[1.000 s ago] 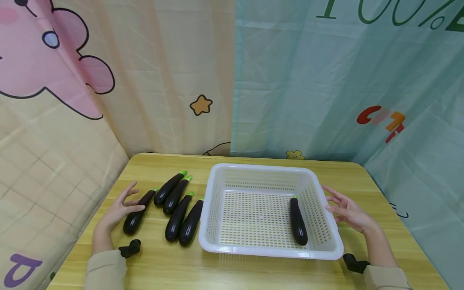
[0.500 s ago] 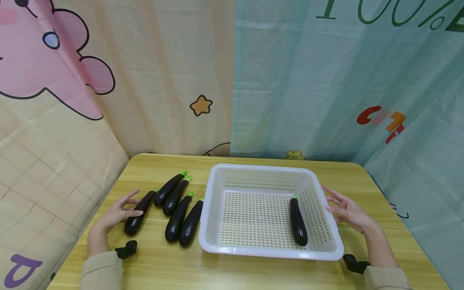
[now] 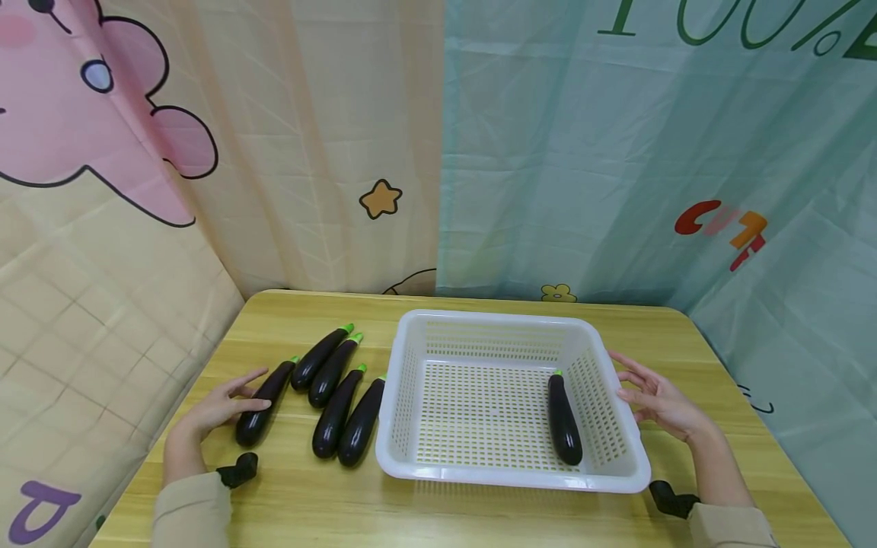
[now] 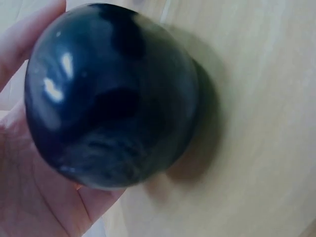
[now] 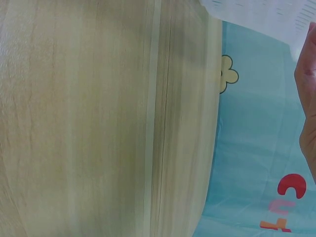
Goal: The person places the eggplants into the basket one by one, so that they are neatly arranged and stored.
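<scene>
My left hand (image 3: 218,405) holds the leftmost eggplant (image 3: 263,407) on the table, its thumb laid across the dark body and the other fingers on the far side. In the left wrist view the blunt end of that eggplant (image 4: 113,98) fills the middle, against the palm and fingers. My right hand (image 3: 658,399) rests with loosely extended fingers at the right rim of a white plastic basket (image 3: 503,483). One eggplant (image 3: 564,422) lies inside the basket, near its right wall. The right wrist view shows only part of the right hand (image 5: 308,94) beside the basket (image 5: 261,15).
Several more eggplants with green stems lie between the left hand and the basket, among them a far eggplant (image 3: 318,358) and a near eggplant (image 3: 361,422) touching or close to the basket's left side. The wooden table (image 3: 425,521) ends at printed curtains (image 3: 329,152).
My left hand has lowered and drawn slightly toward me, its thumb coming down over the leftmost eggplant, which has shifted a little. The right hand and the basket have stayed put.
</scene>
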{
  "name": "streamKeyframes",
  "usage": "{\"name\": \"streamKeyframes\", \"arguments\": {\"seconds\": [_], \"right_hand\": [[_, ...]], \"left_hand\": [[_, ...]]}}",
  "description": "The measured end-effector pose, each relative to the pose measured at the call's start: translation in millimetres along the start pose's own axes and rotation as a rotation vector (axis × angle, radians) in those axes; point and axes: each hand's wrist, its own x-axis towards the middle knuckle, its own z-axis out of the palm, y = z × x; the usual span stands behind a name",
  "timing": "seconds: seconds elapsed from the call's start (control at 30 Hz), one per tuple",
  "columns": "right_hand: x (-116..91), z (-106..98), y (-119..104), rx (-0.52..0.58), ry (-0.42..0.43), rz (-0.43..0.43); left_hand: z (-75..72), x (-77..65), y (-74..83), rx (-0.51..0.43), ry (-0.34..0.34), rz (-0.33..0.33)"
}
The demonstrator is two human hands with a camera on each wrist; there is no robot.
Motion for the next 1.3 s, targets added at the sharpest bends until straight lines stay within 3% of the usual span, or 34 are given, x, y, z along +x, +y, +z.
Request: {"name": "streamKeyframes", "arguments": {"seconds": [0.3, 0.5, 0.87, 1.3], "right_hand": [[-0.5, -1.6, 1.8, -0.010, 0.003, -0.005], [-0.8, -1.5, 1.9, -0.016, 0.004, -0.005], [0.0, -1.0, 2.0, -0.009, 0.005, -0.010], [0.1, -0.9, 2.0, -0.033, 0.018, 0.003]], "left_hand": [[0.5, 1.3, 0.1, 0.011, -0.010, 0.010], [0.8, 1.8, -1.3, -0.037, -0.024, 0.009], [1.7, 2.1, 3.4, -0.276, -0.044, 0.009], [9.9, 12.4, 47.3, -0.581, -0.046, 0.079]]}}
